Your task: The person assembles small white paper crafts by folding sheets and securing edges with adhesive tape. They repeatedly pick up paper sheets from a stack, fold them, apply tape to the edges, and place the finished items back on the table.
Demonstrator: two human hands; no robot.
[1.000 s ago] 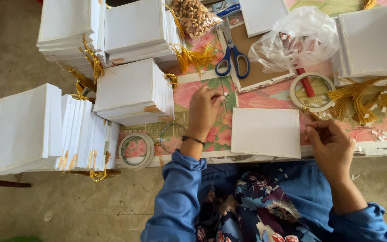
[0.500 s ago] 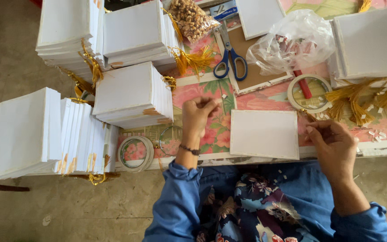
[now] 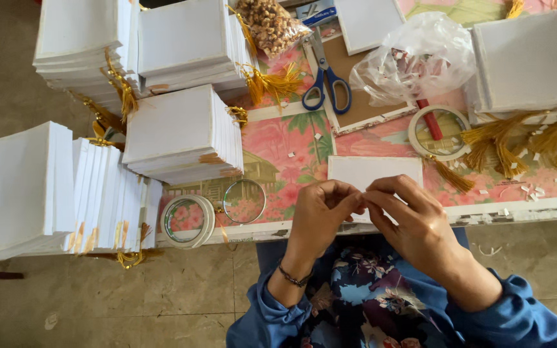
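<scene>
White square card [image 3: 374, 175] lies flat on the flowery pink tabletop [image 3: 291, 145], near its front edge, and its lower part is hidden behind the two hands. The left hand [image 3: 320, 216] and the right hand [image 3: 414, 222] meet just in front of the card, fingertips touching each other. Both have a narrow pinching grip (something very small may be between the fingertips, but I cannot tell what). Each wrist comes out of a blue sleeve [image 3: 265, 316].

To the left of the hands, two rolls of tape [image 3: 188, 221] stand side by side at the edge, next to a clear ring [image 3: 244, 201]. Behind them is a stack of white square cards [image 3: 178, 132] with golden tassels [image 3: 272, 82]. Blue-handled scissors [image 3: 325, 80] rest further back on a brown board. A clear plastic bag [image 3: 420, 58] sits to the right of the scissors, and another tape ring [image 3: 439, 132] is just below the bag.
</scene>
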